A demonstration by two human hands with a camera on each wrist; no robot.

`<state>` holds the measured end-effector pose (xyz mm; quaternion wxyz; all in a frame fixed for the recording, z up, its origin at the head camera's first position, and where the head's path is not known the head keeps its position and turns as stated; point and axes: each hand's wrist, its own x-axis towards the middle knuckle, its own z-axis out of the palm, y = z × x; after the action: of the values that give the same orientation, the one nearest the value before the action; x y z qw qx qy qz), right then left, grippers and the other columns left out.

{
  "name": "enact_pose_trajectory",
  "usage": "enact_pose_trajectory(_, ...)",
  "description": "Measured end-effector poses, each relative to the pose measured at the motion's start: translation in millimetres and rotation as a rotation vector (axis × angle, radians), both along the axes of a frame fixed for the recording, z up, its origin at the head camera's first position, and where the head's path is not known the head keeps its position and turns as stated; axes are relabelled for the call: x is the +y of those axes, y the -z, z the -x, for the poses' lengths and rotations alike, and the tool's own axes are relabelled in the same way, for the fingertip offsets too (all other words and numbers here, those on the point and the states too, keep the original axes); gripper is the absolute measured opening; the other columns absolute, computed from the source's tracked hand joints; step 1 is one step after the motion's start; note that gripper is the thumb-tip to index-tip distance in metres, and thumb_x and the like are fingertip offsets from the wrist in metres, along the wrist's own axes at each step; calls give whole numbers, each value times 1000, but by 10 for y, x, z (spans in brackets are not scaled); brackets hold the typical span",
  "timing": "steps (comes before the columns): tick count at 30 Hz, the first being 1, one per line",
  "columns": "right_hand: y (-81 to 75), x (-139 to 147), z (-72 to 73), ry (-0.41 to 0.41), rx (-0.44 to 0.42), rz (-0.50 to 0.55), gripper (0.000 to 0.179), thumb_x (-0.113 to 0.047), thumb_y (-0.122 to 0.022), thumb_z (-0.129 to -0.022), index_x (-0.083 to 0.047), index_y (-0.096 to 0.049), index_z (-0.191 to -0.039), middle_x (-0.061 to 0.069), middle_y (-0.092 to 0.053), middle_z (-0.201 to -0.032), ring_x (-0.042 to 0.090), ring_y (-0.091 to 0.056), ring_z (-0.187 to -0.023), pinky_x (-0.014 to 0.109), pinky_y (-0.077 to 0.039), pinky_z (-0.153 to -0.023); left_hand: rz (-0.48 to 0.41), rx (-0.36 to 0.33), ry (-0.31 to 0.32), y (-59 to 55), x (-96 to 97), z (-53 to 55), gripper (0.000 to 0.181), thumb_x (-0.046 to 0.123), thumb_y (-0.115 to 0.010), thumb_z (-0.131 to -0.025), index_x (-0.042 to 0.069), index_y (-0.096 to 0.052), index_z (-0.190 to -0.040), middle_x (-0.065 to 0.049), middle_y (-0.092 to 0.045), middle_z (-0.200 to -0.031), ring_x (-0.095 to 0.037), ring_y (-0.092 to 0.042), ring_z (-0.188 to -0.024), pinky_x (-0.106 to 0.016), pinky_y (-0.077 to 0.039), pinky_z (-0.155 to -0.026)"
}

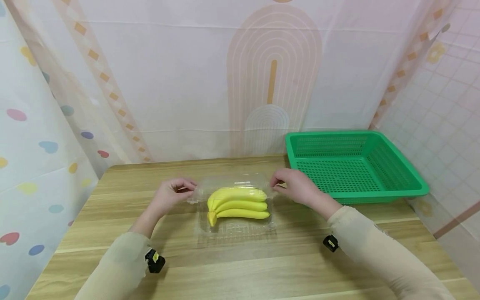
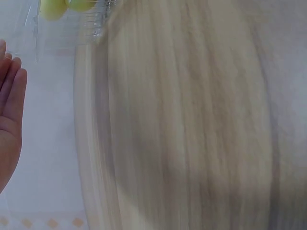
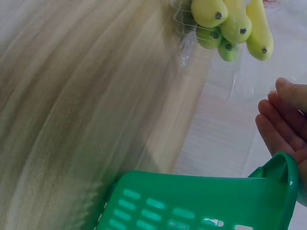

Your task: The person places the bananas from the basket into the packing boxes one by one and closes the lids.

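A bunch of yellow bananas (image 1: 240, 205) lies in a clear plastic clamshell box (image 1: 236, 238) on the wooden table. The box's see-through lid (image 1: 228, 181) stands partly raised over the back of the bunch. My left hand (image 1: 173, 194) pinches the lid's left corner between thumb and fingers. At the opposite corner, my right hand (image 1: 294, 186) pinches the lid the same way. In the right wrist view, the dark-tipped banana ends (image 3: 235, 28) show beside the fingers of my right hand (image 3: 288, 115). Only part of the left hand (image 2: 10, 115) appears in its wrist view.
A green perforated plastic basket (image 1: 393, 193) stands at the table's back right, close to my right forearm. Patterned curtains (image 1: 180, 83) hang behind the wooden table (image 1: 225, 275) and along its sides. A black wrist camera (image 1: 155, 261) sits on the left sleeve.
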<state>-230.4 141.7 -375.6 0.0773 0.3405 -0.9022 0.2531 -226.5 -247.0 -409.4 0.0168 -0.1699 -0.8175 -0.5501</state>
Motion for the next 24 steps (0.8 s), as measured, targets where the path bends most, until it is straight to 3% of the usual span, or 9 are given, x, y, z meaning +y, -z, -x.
enact_pose_trajectory(4,20,45,-25,-62,98,-72,13,-5,-79,-84,-14,-69,-86,-4,-68,-88,15,-65,-85,31,-55,-76,70,53,13,-48,33,-56,8,-11,-72,-84,-5,-73,-90,-23,-68,-108,-3,-64,-94,-20,-55,-82)
enact_pose_trajectory(9,53,89,-58,-108,162,-101,16,-3,-80,-81,-14,-68,-84,-5,-65,-86,14,-63,-82,30,-54,-72,157,142,17,-87,70,-116,10,-6,-76,-83,2,-76,-88,-15,-71,-105,-7,-63,-100,-23,-55,-84)
enact_pose_trajectory(16,112,96,-75,-147,241,-146,18,-2,-80,-80,-14,-67,-85,-4,-64,-87,14,-62,-83,29,-54,-72,236,160,21,-78,90,-163,10,-6,-78,-81,-1,-76,-88,-11,-71,-106,-26,-62,-106,-17,-50,-88)
enact_pose_trajectory(24,174,111,-126,-161,342,-170,18,-4,-81,-80,-15,-68,-86,-3,-66,-89,14,-63,-83,27,-55,-66,297,246,19,-53,88,-171,14,-8,-79,-77,3,-77,-85,-8,-72,-103,-27,-64,-103,-18,-51,-89)
